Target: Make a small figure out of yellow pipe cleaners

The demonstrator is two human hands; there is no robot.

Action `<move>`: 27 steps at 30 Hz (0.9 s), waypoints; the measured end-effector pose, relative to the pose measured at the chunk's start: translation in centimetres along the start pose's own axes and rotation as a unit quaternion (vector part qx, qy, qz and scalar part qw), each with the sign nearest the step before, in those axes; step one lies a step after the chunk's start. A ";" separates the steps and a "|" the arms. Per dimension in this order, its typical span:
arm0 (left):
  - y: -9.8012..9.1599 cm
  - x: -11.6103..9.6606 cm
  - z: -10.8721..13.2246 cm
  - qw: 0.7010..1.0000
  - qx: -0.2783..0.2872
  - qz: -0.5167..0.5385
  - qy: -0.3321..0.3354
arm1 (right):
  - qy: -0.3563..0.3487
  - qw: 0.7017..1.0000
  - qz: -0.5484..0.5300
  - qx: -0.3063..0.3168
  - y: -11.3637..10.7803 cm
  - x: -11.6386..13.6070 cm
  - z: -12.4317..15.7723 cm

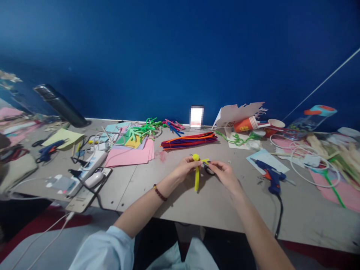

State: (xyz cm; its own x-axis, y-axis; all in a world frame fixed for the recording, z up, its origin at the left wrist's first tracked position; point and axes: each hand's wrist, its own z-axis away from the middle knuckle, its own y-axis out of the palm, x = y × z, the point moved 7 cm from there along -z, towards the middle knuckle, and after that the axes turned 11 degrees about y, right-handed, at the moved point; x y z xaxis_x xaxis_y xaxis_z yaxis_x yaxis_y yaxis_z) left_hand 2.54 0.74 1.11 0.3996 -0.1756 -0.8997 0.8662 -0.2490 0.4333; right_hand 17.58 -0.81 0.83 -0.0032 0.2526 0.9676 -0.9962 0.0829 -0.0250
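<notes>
Yellow fuzzy wire piece [197,179] lies between the two hands, just on the near side of the coloured bundle [189,141]. Its long stem points away from this bundle. The left hand [184,168] pinches it below the round top; the right hand's [225,173] fingertips seem closed on the short side arm.

The one camera sits on the person's head and looks forward and down, above the table [132,178], so the blue wall [168,60] fills the top of the frame, while the left hand [186,168] and right hand [223,174] show just below the middle.
</notes>
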 end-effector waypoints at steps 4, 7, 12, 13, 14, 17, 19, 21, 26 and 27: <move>-0.7 -0.3 -0.2 0.999 -0.027 -0.021 0.016 | -0.012 1.000 0.005 0.023 0.5 0.2 0.1; -0.7 -0.4 -0.2 0.999 -0.018 -0.027 0.017 | -0.011 0.999 0.002 0.032 0.7 0.4 0.2; 0.1 -0.4 -0.1 1.000 0.019 0.016 0.014 | 0.029 0.997 -0.022 0.072 1.0 -0.2 0.2; 0.4 -0.4 0.0 0.999 0.028 0.027 0.012 | 0.037 0.996 -0.025 0.080 1.1 -0.4 0.1; 0.6 -0.4 0.1 0.999 0.037 0.033 0.011 | 0.042 0.995 -0.029 0.084 1.1 -0.5 0.0; 1.0 -0.6 0.4 0.998 0.060 0.025 0.016 | 0.054 0.994 -0.056 0.079 0.8 -0.7 0.0; 1.2 -0.9 0.6 0.997 0.073 0.005 0.021 | 0.066 0.991 -0.093 0.075 0.7 -0.7 0.0; 1.4 -1.0 0.8 0.996 0.090 -0.018 0.017 | 0.076 0.987 -0.125 0.072 0.7 -0.6 0.1; 1.9 -1.4 1.4 0.991 0.105 -0.085 -0.004 | 0.034 0.993 -0.102 0.047 0.3 0.1 0.4; 1.9 -1.4 1.5 0.990 0.102 -0.097 -0.005 | 0.014 0.996 -0.087 0.034 0.1 0.3 0.4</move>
State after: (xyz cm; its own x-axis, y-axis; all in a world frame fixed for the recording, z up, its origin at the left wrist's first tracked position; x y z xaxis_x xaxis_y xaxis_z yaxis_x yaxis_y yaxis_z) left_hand 3.20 -0.94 3.28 0.2272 -0.1155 -0.9670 0.8470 -0.4666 0.2547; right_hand 17.46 -1.12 1.24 0.1715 0.2667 0.9484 -0.9850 0.0630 0.1604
